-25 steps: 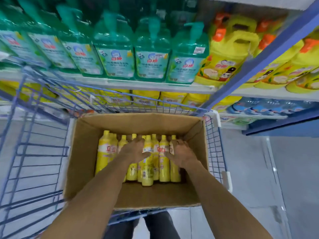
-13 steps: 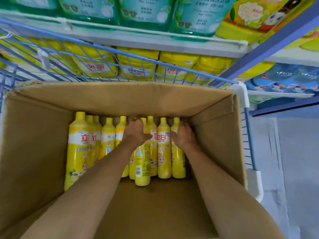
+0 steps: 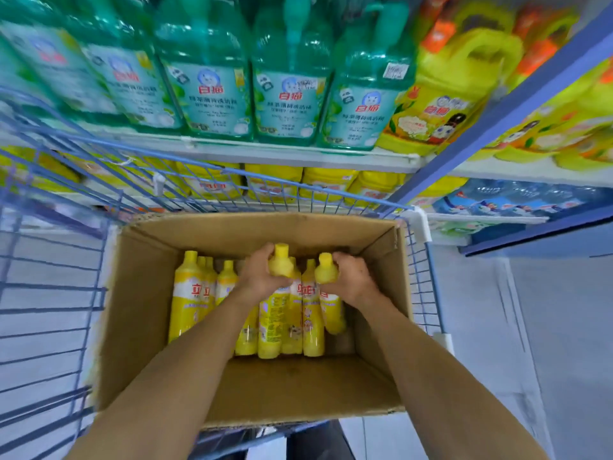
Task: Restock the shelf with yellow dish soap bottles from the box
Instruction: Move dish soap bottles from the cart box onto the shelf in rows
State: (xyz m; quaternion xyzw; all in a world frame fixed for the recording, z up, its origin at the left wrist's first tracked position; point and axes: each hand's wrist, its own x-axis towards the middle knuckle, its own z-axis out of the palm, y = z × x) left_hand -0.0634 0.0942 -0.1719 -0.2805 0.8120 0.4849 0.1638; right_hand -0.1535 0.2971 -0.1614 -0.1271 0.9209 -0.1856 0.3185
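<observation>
An open cardboard box (image 3: 149, 293) sits in a blue wire cart and holds several slim yellow dish soap bottles (image 3: 190, 300) lying in a row. My left hand (image 3: 262, 277) is wrapped around the neck of one yellow bottle (image 3: 273, 313), its cap raised above the others. My right hand (image 3: 355, 277) grips the neck of another yellow bottle (image 3: 331, 313) at the right end of the row, also lifted. A lower shelf (image 3: 298, 207) behind the cart shows yellow bottles (image 3: 272, 184).
The blue wire cart (image 3: 49, 293) surrounds the box, its rim between me and the shelves. Green pump bottles (image 3: 288, 88) fill the upper shelf, with yellow jugs (image 3: 441, 104) to the right. A blue upright post (image 3: 497, 111) slants at right. Grey floor lies at right.
Both hands have closed on bottle necks and lifted the tops of two bottles out of the row. My head has pulled back up, bringing the upper shelf into view again.
</observation>
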